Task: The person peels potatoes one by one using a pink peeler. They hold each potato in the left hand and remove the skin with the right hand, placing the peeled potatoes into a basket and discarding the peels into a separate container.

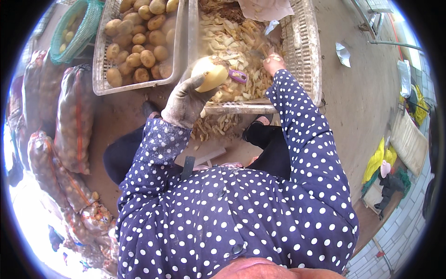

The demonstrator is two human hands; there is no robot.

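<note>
My left hand (pixel 186 101), in a soiled grey glove, grips a large, mostly peeled potato (pixel 212 74) above the near left corner of a crate of peelings. A brown patch shows on the potato's upper right. Just right of it, a purple plastic tool handle (pixel 238 76), like a peeler's, lies over pale potato peelings (pixel 226 38). My bare right hand (pixel 274 63) reaches down among the peelings at the crate's right side. Its fingertips are hard to make out, so whether it holds anything is unclear.
A white plastic crate (pixel 136 87) of unpeeled potatoes (pixel 148 58) stands left of the peelings crate (pixel 302 52). Filled mesh sacks (pixel 75 118) line the left, below a green net-covered container (pixel 75 31). More peelings (pixel 216 126) lie on the floor between my feet.
</note>
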